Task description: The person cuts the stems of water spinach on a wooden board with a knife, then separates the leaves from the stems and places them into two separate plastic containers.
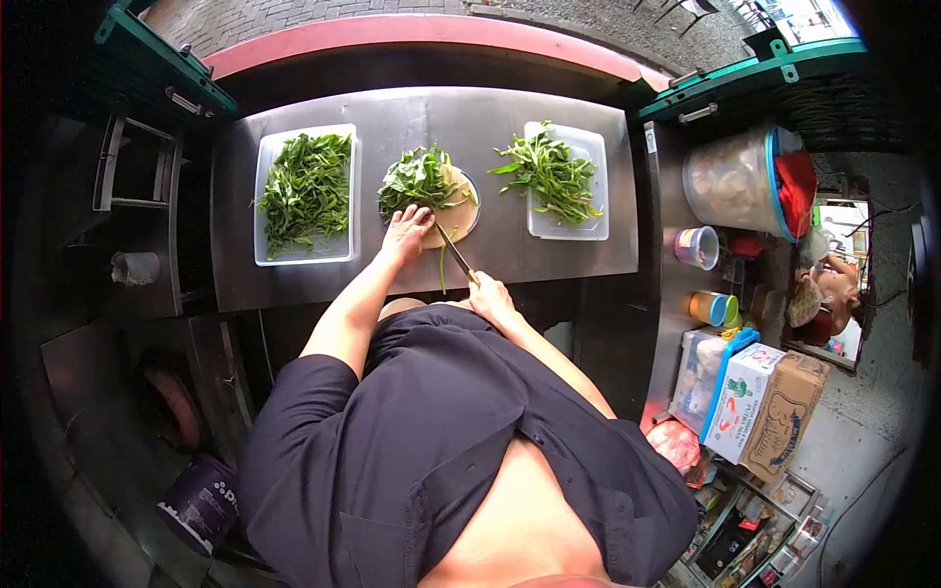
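A bunch of leafy greens [417, 181] lies on a round cutting board [461, 218] in the middle of the steel table. My left hand [410, 230] presses its fingers down on the near end of the bunch, gripping the stems. In my right hand [488, 297] is the handle of a knife [454, 252]. Its blade points up and left, close to my left fingertips at the board's near edge. One loose stem [443, 269] hangs from the board toward me. Cut greens [309, 186] fill the left plastic tray [261, 245]; longer-stemmed greens [557, 176] lie in the right tray [596, 147].
The steel table [412, 110] ends at a pink ledge [421, 31] on the far side. At right, a counter [659, 294] carries a large clear tub [725, 176], small containers [708, 309], a blue-lidded box [701, 372] and cartons [784, 407]. A purple bucket [201, 505] stands low at left.
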Demonstrator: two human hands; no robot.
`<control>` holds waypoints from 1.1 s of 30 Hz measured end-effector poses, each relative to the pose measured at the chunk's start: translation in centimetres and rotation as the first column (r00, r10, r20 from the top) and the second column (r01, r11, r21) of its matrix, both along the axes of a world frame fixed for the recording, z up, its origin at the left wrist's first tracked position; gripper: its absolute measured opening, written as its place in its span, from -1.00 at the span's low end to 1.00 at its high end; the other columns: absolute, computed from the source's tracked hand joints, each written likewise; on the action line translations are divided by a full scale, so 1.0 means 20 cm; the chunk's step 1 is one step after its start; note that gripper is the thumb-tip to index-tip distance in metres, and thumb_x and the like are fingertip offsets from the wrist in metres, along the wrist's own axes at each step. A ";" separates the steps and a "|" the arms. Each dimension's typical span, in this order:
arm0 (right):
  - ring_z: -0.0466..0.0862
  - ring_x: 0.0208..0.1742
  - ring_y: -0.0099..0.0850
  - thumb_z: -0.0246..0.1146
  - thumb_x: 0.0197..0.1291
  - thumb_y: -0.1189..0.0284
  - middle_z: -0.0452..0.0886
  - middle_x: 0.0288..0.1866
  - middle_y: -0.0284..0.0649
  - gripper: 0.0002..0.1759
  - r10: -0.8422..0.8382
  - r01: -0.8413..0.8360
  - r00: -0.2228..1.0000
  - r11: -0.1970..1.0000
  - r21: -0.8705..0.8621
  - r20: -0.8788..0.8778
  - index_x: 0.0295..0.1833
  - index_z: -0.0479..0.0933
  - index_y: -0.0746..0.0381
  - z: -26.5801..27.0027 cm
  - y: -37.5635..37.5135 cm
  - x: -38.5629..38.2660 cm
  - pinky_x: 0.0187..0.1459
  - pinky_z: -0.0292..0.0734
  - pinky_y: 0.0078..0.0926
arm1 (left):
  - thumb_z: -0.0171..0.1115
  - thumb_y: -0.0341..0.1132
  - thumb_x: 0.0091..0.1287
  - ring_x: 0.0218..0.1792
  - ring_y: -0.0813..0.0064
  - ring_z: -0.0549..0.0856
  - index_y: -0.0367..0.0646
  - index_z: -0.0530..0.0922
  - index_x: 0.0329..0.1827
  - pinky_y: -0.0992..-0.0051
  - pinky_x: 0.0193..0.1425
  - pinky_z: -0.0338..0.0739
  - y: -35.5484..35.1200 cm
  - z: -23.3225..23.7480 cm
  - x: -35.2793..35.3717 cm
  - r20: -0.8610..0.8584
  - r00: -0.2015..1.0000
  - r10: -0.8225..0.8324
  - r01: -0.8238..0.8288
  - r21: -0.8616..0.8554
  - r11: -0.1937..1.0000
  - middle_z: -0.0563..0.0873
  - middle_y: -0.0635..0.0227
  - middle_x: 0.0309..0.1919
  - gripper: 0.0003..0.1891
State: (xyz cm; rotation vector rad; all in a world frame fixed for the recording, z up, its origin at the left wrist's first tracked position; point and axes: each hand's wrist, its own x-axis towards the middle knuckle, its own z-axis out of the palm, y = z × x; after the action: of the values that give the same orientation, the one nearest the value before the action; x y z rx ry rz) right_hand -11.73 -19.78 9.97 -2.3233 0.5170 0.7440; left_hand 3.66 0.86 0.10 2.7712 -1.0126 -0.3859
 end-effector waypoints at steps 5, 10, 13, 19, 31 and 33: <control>0.69 0.17 0.16 0.14 0.45 0.21 0.71 0.09 0.18 -0.59 -0.008 0.007 1.000 1.000 -0.005 -0.029 0.29 0.54 0.14 -0.05 0.02 0.00 0.18 0.60 0.07 | 0.25 -0.42 0.13 0.55 0.22 0.31 0.04 0.49 0.50 0.19 0.50 0.25 0.01 0.01 0.01 -0.021 1.000 -0.010 0.010 0.005 1.000 0.42 0.40 0.51 -0.27; 0.67 0.25 0.13 0.13 0.46 0.22 0.69 0.17 0.17 -0.56 0.005 -0.006 0.990 1.000 -0.005 -0.138 0.33 0.52 0.17 -0.04 0.03 0.04 0.21 0.59 0.05 | 0.26 -0.42 0.12 0.55 0.23 0.31 0.03 0.51 0.48 0.19 0.49 0.25 0.01 -0.01 0.01 -0.010 1.000 -0.023 0.022 -0.015 1.000 0.42 0.37 0.52 -0.27; 0.65 0.27 0.11 0.14 0.45 0.22 0.68 0.19 0.17 -0.57 -0.027 0.024 0.981 1.000 -0.016 -0.193 0.30 0.54 0.17 0.03 0.02 0.01 0.24 0.58 0.02 | 0.26 -0.41 0.12 0.55 0.22 0.32 0.02 0.52 0.47 0.18 0.48 0.26 0.01 0.01 0.02 -0.028 0.999 -0.021 0.021 -0.019 1.000 0.41 0.35 0.53 -0.29; 0.72 0.11 0.07 0.17 0.44 0.24 0.72 0.01 0.15 -0.68 0.008 -0.003 0.995 0.999 0.045 -0.104 0.12 0.56 0.22 -0.06 -0.09 -0.08 0.05 0.58 0.01 | 0.29 -0.41 0.11 0.57 0.20 0.31 0.04 0.52 0.49 0.12 0.49 0.27 0.01 0.04 0.01 -0.050 0.999 -0.019 0.019 -0.002 1.000 0.41 0.34 0.55 -0.27; 0.64 0.13 0.31 -0.01 0.42 0.36 0.59 0.11 0.40 -0.50 -0.208 0.255 0.931 0.959 -0.126 0.299 0.42 0.32 0.26 -0.31 -0.26 -0.07 0.16 0.55 0.15 | 0.29 -0.36 0.21 0.41 0.19 0.44 -0.05 0.67 0.21 0.14 0.40 0.37 0.04 0.04 -0.13 0.129 0.974 0.186 -0.145 -0.272 0.951 0.56 0.29 0.34 -0.55; 0.59 0.13 0.35 -0.01 0.37 0.47 0.49 0.15 0.42 -0.49 -0.221 0.257 0.935 0.961 -0.103 0.278 0.43 0.27 0.27 -0.38 -0.29 -0.04 0.16 0.52 0.19 | 0.37 -0.26 0.24 0.28 0.22 0.50 -0.05 0.70 0.05 0.20 0.30 0.43 0.00 0.05 -0.14 0.086 0.957 0.279 -0.238 -0.321 0.917 0.60 0.30 0.17 -0.69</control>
State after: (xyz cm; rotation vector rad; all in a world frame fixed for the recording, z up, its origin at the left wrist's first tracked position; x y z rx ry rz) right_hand -12.57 -25.66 2.32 -2.3808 0.7322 0.2840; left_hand 0.80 0.89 1.04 2.6184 -0.6469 -0.0057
